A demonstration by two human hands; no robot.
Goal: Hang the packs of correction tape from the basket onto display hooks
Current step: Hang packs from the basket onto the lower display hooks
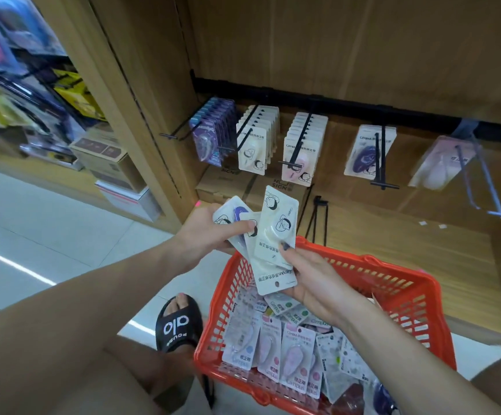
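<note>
My left hand (pixel 210 227) holds a fan of correction tape packs (pixel 233 218), thumb pressed on their fronts. My right hand (pixel 313 280) pinches the lower end of the front white pack (pixel 277 235), which stands upside down above the orange basket (pixel 393 283). Many more packs (pixel 291 354) lie loose in the basket. On the wooden back panel, black display hooks (pixel 301 139) carry rows of packs: purple ones (pixel 210 130) at the left, white ones (pixel 256 145), pink ones beside them, then a single pack (pixel 367 152) and a blurred one (pixel 441 163) at the right.
Cardboard boxes (pixel 243 184) sit under the hooks. An empty black hook (pixel 318 217) hangs lower down. My foot in a black slide sandal (pixel 177 324) rests left of the basket. Another stocked shelf bay (pixel 33 85) stands to the left across a wooden upright.
</note>
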